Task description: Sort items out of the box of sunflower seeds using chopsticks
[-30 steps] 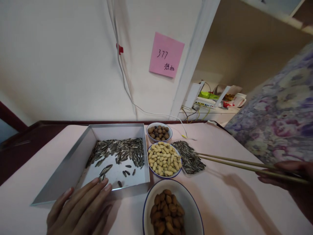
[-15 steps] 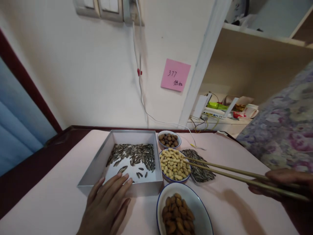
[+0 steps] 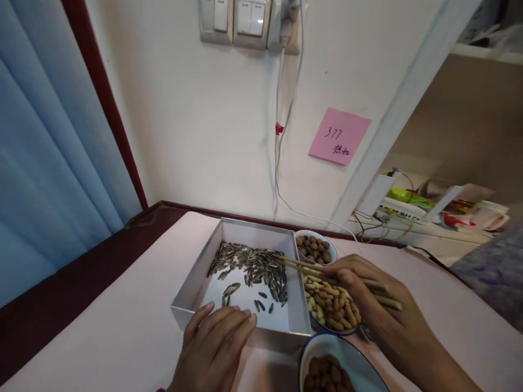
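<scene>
My right hand holds a pair of chopsticks, their tips over the heap of striped sunflower seeds inside a shallow grey-white box. Whether a seed is between the tips, I cannot tell. My left hand lies at the box's near wall, fingers stretched out over its rim, holding nothing. Under the right hand is a blue-rimmed bowl of peanuts, partly covered. A larger bowl with almonds stands nearer, cut off by the lower edge.
Behind the peanuts sits a small bowl of round brown nuts. A white cable runs down the wall onto the pink-covered table. A pink note is on the wall; a blue curtain hangs left, a cluttered shelf right.
My right hand has brought the chopsticks left, from the peanut bowl to over the seeds in the box. It now hides most of the seed pile beside the peanuts. The view has shifted left.
</scene>
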### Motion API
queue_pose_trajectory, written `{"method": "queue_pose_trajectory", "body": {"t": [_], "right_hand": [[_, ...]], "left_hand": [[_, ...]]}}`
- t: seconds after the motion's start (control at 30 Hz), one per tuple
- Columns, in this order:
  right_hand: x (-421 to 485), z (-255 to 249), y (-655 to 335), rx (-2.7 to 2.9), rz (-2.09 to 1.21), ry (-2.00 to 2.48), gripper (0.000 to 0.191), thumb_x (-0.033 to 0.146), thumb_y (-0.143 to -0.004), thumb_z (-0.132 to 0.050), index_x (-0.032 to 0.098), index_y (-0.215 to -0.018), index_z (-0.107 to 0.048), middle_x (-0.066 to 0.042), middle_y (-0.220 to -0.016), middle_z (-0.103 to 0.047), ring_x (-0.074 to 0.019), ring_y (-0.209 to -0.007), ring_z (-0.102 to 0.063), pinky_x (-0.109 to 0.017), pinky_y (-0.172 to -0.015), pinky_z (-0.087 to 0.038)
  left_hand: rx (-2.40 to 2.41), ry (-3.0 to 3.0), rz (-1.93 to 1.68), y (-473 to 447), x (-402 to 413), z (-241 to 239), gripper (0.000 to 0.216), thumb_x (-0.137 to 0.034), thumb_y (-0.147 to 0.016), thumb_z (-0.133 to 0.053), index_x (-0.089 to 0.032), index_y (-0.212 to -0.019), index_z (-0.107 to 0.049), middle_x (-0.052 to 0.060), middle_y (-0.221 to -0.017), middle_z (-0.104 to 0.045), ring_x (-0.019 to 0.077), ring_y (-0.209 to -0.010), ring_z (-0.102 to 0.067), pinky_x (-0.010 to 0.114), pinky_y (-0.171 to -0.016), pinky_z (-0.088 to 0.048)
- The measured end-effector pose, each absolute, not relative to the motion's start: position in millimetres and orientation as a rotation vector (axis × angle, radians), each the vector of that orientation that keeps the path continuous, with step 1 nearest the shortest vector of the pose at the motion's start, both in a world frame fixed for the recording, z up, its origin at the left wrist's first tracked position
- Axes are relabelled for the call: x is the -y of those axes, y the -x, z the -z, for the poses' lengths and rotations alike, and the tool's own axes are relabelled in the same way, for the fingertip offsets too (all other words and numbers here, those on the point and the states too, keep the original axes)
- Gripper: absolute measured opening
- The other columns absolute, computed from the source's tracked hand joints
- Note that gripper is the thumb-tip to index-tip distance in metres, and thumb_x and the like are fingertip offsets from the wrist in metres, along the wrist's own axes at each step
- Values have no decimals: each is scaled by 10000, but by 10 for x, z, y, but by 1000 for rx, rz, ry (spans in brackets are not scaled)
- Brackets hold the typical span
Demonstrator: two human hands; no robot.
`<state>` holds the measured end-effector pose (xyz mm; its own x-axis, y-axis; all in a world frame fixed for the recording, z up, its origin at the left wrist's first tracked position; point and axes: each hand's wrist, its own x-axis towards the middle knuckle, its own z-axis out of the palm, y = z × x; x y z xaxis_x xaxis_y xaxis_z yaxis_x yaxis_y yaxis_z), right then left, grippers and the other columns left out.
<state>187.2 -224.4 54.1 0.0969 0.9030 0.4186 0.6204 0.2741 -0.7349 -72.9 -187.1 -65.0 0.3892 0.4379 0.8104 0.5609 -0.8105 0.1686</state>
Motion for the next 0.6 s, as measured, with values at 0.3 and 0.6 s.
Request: {"method": "queue_pose_trajectory", "body": {"t": [0.3, 0.6], "right_hand": [[1533, -366, -1780, 2060, -328, 1467, 290, 398, -975, -411, 222, -861, -612, -41, -892, -596, -195, -861, -546, -337, -775, -423], [1769, -456, -1926, 1828, -537, 1492, 302, 447, -965, -439, 221, -857, -608, -4, -839, -611, -156, -794, -570, -270, -691, -430]], "left_hand": [[876, 2476, 1421, 729, 1899, 674, 285, -120, -840, -608, -261, -1079, -677, -41, -1032, -728, 121, -1051, -619, 327, -1120, -274], [836, 2497, 1361, 780, 1949, 845, 355, -160, -854, -602, -324, -1167, -620, -59, -1100, -708, 125, -1125, -612, 390, -1181, -242]]}}
